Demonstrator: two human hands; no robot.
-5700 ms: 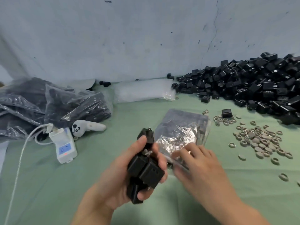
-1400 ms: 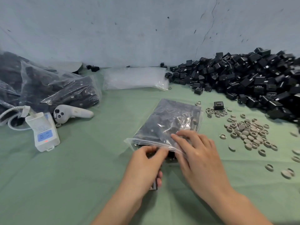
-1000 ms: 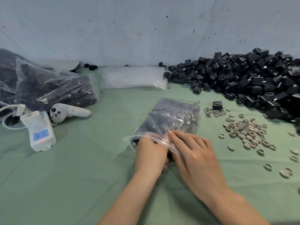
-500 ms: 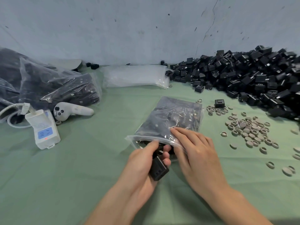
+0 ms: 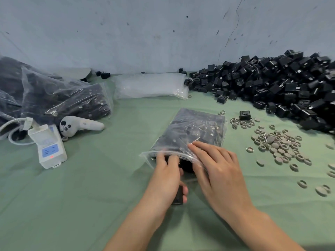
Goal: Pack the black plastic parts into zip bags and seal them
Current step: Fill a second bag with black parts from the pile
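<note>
A clear zip bag [image 5: 195, 129] partly filled with black plastic parts lies on the green cloth in the middle, its mouth facing me. My left hand [image 5: 167, 176] reaches its fingertips into the bag's mouth and holds a black part [image 5: 178, 196] against the palm. My right hand [image 5: 217, 171] holds the upper lip of the bag's mouth, fingers lying over the plastic. A large heap of loose black parts [image 5: 275, 87] fills the back right.
Filled zip bags [image 5: 63, 98] are piled at the left. A stack of empty clear bags [image 5: 150, 86] lies at the back. A white controller [image 5: 79, 125] and a white device with a cable [image 5: 49, 147] sit at left. Several grey rings [image 5: 277, 142] are scattered right.
My left hand, which held a black part just outside the bag half a second ago, has pushed forward into the bag's mouth. My right hand stays on the lip.
</note>
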